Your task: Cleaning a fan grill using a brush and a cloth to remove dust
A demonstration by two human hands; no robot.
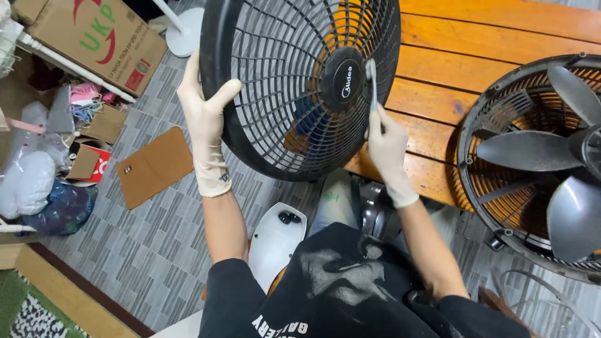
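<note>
Left hand (203, 116) grips black fan grille (300, 81); right hand (386, 147) pinches toothbrush (372, 78) above wooden table (476, 56), tiled floor (163, 244).

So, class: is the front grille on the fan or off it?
Off. The left hand holds the grille up by its rim, the right hand brushes it, and the fan beside shows bare blades.

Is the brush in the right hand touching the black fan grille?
Touching. The head view shows the right hand pressing the brush bristles against the black fan grille beside its centre hub, no gap visible.
</note>
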